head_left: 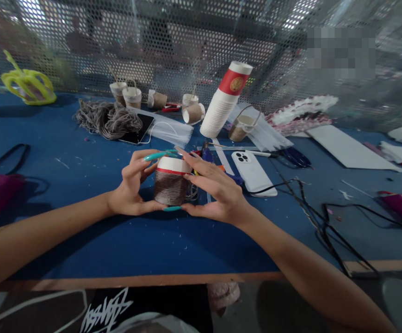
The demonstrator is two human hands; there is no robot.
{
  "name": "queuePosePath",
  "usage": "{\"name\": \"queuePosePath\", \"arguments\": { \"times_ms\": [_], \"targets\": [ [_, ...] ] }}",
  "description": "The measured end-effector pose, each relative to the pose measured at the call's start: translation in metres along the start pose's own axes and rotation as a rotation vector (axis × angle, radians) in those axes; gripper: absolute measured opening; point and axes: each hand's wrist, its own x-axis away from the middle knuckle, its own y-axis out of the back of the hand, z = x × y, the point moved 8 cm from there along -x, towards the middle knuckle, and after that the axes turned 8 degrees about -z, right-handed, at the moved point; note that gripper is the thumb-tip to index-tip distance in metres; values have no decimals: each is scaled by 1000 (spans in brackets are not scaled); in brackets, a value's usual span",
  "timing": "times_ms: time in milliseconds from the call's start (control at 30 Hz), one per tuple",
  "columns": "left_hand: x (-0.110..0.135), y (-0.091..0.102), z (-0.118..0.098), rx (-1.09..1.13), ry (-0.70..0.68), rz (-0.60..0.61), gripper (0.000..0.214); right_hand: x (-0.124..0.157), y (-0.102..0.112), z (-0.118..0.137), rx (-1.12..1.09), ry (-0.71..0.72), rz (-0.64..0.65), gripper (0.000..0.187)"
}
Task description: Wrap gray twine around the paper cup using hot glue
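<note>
Between my two hands is a paper cup point(171, 187), wound with brown cord over most of its height; a red band and white strip show at the top. My left hand point(134, 185) curves around its left side, thumb low and long turquoise nails across the rim. From the right, my right hand point(218, 187) grips the same cup, fingers at the upper edge and thumb near the bottom. Just behind my right hand lies a blue glue gun point(207, 155), partly hidden. A white phone point(254, 173) rests to the right of that hand.
A tall stack of paper cups point(225, 99) leans behind my hands. Grey cord point(108, 119) lies in a heap on a dark phone point(141, 129). Several small wrapped cups point(132, 97) stand along the perforated metal screen point(173, 41). Black cables point(320, 217) cross the right side.
</note>
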Motion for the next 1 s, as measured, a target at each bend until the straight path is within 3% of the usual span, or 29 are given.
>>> {"name": "queuePosePath", "arguments": {
  "times_ms": [133, 267, 367, 633, 800, 1000],
  "targets": [
    [-2, -1, -1, -73, -10, 47, 102, -1, 2, -1, 36, -1, -10, 64],
    [-10, 1, -22, -175, -243, 32, 100, 0, 3, 0, 60, 16, -10, 67],
    [-12, 0, -28, -200, -314, 26, 95, -1, 2, 1, 48, 10, 9, 70],
    [-12, -3, -29, -204, -316, 54, 93, 1, 2, 2, 54, 5, 31, 68],
    [-12, 0, -24, -151, -214, 37, 89, 2, 1, 2, 52, 22, 36, 67],
    [-15, -3, -25, -215, -255, 71, 92, -1, 2, 3, 76, 43, 39, 59]
  ]
}}
